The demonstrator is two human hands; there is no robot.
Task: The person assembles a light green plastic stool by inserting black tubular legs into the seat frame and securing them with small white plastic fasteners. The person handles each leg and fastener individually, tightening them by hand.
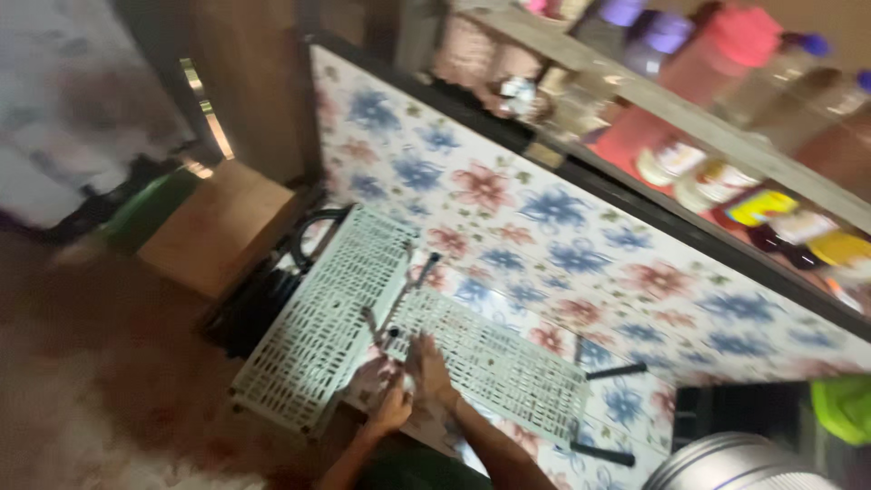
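Observation:
Two pale green perforated plastic panels point(327, 313) lie flat on a floral-patterned surface point(544, 227), joined along a dark rod. My right hand point(428, 363) rests on the near edge of the right panel point(499, 367), fingers bent on it. My left hand point(390, 408) is curled just below, by the seam between the panels; blur hides whether it holds anything. Black pegs point(617, 370) stick out from the right panel's edge.
A shelf point(689, 118) along the back carries bottles and jars. A metal pot point(735, 463) stands at the lower right beside a bright green container point(844, 408). A wooden box point(218, 227) and brown floor lie to the left.

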